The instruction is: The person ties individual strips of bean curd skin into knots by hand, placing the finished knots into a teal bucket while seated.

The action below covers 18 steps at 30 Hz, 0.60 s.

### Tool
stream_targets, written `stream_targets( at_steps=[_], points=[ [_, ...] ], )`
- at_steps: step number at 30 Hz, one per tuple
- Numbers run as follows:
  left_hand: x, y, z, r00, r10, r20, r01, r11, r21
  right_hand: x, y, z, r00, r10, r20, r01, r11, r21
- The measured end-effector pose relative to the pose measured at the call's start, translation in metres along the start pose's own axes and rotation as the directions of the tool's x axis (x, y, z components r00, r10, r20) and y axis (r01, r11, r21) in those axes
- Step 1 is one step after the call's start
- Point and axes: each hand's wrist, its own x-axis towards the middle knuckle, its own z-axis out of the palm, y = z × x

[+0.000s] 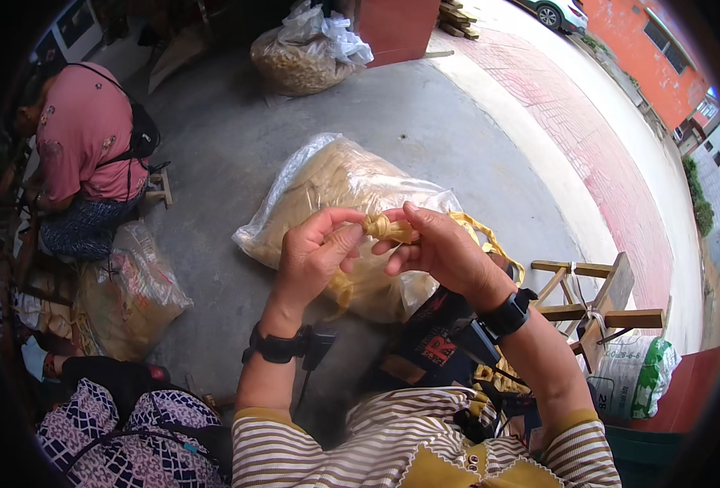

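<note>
Between my two hands is a small knotted piece of yellowish sheet material point(385, 227), perhaps dried tofu skin. My left hand point(323, 244) pinches its left end with thumb and forefinger. On the right end, my right hand point(433, 244) grips with the thumb and curled fingers. Directly below lies a large clear plastic bag point(335, 177) filled with tan material. A yellow strip point(494, 241) loops beside my right wrist, and another limp yellow piece point(341, 293) hangs under my left hand. Each wrist wears a black strap with a device.
A wooden stool point(604, 299) lies tipped at the right, near a white-and-green sack point(634, 375). Filled bags stand at the back point(305, 55) and left point(131, 293). One person in pink point(85, 134) sits at left; another in patterned clothing point(134, 427) is close by. Several knotted yellow pieces point(506, 381) lie by my lap.
</note>
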Motion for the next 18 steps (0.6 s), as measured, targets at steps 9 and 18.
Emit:
stream_targets(
  at_steps=[9,18],
  points=[
    [0.061,0.029,0.121,0.903,0.185,0.388,-0.304,0.913,0.272,-0.123,-0.025,-0.065,0.865,-0.306,-0.398,0.224,0.944,-0.240],
    [0.065,0.016,0.285,0.352,0.199,0.914,-0.638,0.766,0.079,-0.286,0.003,-0.102,0.746,-0.400,-0.533,0.234,0.906,-0.353]
  ],
)
